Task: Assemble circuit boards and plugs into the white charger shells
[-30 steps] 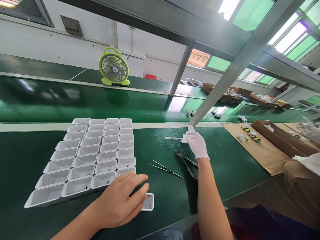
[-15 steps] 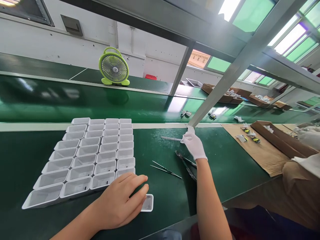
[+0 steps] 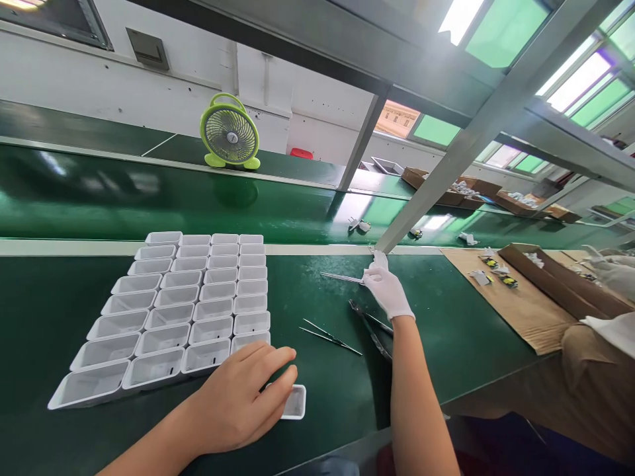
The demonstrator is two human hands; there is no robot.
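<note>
The left hand (image 3: pixel 243 396) hovers low over the green desk (image 3: pixel 337 396), its bare fingers loosely curved, with a gap between the forefinger and the thumb. Under those fingertips, its right end sticking out, lies a small white tray (image 3: pixel 296 402); whether the fingers touch it, I cannot tell. Just left of and beyond the same fingers stands a block of white trays (image 3: pixel 170 298) in four close columns, a few of the nearer ones with small dark bits inside.

Ahead of the left fingers and to their right, a pair of loose tweezers (image 3: pixel 332 337) rests on the desk, tips apart. Farther right, near the gloved wrist, lie dark-handled pliers (image 3: pixel 370 329), partly hidden by the forearm.

Beyond them the right hand (image 3: pixel 388 291), in a white glove, has its fingers pinched on thin metal tweezers (image 3: pixel 342 277), which point left. Well to the right of these fingers is a brown cardboard sheet (image 3: pixel 520 320) with small white and yellow parts (image 3: pixel 507 281), and a co-worker's knee (image 3: pixel 595 363) beside it.

Just past the gloved fingertips rises a slanted metal post (image 3: pixel 426 185). Farther off, left of it, stands a lime-green fan (image 3: pixel 231 135).
</note>
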